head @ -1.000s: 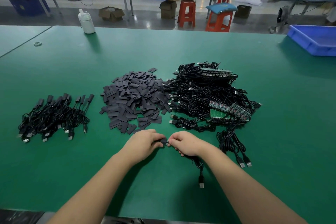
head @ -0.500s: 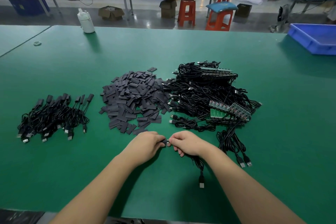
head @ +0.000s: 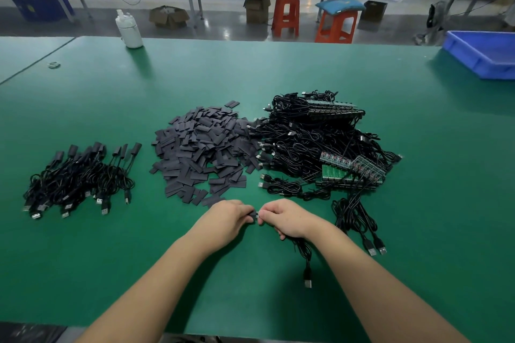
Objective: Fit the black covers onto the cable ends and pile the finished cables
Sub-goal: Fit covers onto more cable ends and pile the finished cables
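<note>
My left hand (head: 225,220) pinches a small black cover (head: 253,215) at its fingertips. My right hand (head: 287,218) grips the end of a black cable (head: 305,256), whose USB plug lies on the table below my wrist. The two hands meet tip to tip near the table's front. A heap of flat black covers (head: 203,147) lies just beyond them. To its right sits a tangle of unfinished cables with green circuit boards (head: 320,147). At the left lies the pile of finished cables (head: 78,178).
The green table (head: 278,69) carries a white bottle (head: 129,30) at the back left and a blue bin (head: 485,53) at the far right. Two loose cables (head: 359,220) lie beside my right forearm. Stools, boxes and benches stand beyond the table.
Both hands stay together at the same spot; the gap between the fingertips has closed slightly. Nothing else has moved.
</note>
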Motion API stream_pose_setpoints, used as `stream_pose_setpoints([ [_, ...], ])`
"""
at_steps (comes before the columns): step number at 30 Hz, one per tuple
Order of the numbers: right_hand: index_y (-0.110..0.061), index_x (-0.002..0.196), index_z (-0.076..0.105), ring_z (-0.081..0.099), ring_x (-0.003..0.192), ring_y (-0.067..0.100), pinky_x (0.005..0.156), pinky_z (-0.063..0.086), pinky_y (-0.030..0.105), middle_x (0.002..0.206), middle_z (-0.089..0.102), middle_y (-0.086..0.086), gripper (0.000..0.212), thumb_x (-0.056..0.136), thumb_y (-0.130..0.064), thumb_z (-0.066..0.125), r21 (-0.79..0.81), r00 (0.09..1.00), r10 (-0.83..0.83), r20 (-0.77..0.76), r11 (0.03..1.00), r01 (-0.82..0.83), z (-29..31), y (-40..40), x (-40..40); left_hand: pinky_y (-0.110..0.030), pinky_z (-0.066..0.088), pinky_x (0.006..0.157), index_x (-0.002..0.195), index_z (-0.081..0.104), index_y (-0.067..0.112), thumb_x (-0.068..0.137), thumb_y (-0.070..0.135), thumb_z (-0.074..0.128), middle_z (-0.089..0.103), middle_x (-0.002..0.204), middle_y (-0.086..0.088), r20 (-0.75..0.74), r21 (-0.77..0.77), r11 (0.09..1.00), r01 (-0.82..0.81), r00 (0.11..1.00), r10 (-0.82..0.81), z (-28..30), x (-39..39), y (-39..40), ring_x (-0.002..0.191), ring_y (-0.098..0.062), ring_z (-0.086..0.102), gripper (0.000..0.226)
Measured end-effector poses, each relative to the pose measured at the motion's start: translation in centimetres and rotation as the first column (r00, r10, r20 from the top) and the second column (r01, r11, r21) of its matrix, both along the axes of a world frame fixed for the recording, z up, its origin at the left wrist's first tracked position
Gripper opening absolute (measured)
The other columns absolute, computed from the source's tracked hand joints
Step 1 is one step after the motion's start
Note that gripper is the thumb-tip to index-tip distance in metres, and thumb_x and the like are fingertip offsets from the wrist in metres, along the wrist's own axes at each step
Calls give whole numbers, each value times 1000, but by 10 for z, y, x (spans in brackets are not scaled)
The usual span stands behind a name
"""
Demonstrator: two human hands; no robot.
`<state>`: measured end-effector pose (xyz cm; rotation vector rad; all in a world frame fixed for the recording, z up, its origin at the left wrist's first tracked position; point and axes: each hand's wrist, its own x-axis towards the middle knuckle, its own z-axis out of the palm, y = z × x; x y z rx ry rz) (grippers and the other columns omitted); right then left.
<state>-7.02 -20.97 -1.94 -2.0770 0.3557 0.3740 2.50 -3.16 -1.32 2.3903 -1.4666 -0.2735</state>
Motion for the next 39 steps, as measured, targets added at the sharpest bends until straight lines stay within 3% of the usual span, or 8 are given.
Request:
stream_pose_setpoints([
  [8, -31, 84, 68, 46, 49, 11, 52, 50, 26, 56, 40, -7, 28, 102, -34, 48, -75, 999, 37, 4, 997, -36, 1, 2, 1, -34, 46, 82, 113, 67, 19, 101, 30, 50, 63, 97, -2, -17, 56, 998, -4, 1000, 5, 4, -1, -2, 92, -22, 58, 23],
  [14, -33, 87, 67, 53, 52, 15, 63, 50, 30, 66, 54, -2, 30, 103, -41, 44, -153, 999, 50, -21, 987, -53, 1, 4, 1, -37, 47, 86, 117, 66, 23, 103, 29, 47, 61, 100, -3, -2, 142, 990, -5, 1000, 5, 8, 0, -6, 97, -23, 57, 25],
  [22, -35, 85, 68, 54, 48, 12, 60, 48, 27, 55, 51, -9, 30, 102, -43, 45, -163, 999, 33, -14, 986, -34, -1, 4, 2, -34, 48, 82, 113, 71, 20, 100, 27, 54, 69, 93, -2, -99, -53, 998, -27, 995, 21, 7, -1, 3, 87, -20, 61, 22],
  [27, -36, 82, 68, 53, 46, 9, 58, 49, 25, 60, 53, -6, 29, 101, -42, 47, -182, 999, 52, -2, 982, -52, -2, 4, 2, -35, 48, 83, 107, 72, 18, 99, 24, 56, 70, 95, -2, -100, -50, 998, -22, 995, 17, 4, -1, 1, 88, -21, 62, 19],
  [32, -37, 79, 66, 54, 45, 8, 58, 47, 25, 49, 53, -8, 31, 103, -40, 46, -125, 1000, 23, 6, 992, -22, -2, 4, 1, -35, 47, 84, 103, 69, 17, 100, 25, 53, 67, 98, -3, -95, 12, 1000, -23, 995, 24, 0, -6, -5, 92, -21, 60, 18],
  [35, -36, 83, 63, 56, 47, 5, 62, 48, 24, 55, 56, -7, 27, 104, -35, 45, -45, 1000, 7, 5, 999, -6, -2, 3, -1, -37, 48, 83, 106, 67, 16, 101, 27, 51, 65, 98, -4, -68, 42, 998, -43, 997, 46, -1, -5, -9, 92, -23, 60, 20],
  [39, -12, 100, 65, 59, 50, 6, 56, 53, 21, 63, 58, -1, 14, 103, -16, 52, 166, 997, -71, 15, 984, 67, -3, 1, -3, -36, 48, 82, 106, 67, 16, 101, 26, 51, 63, 96, -2, -24, 48, 997, -59, 998, 60, -1, -3, -10, 91, -24, 60, 19],
])
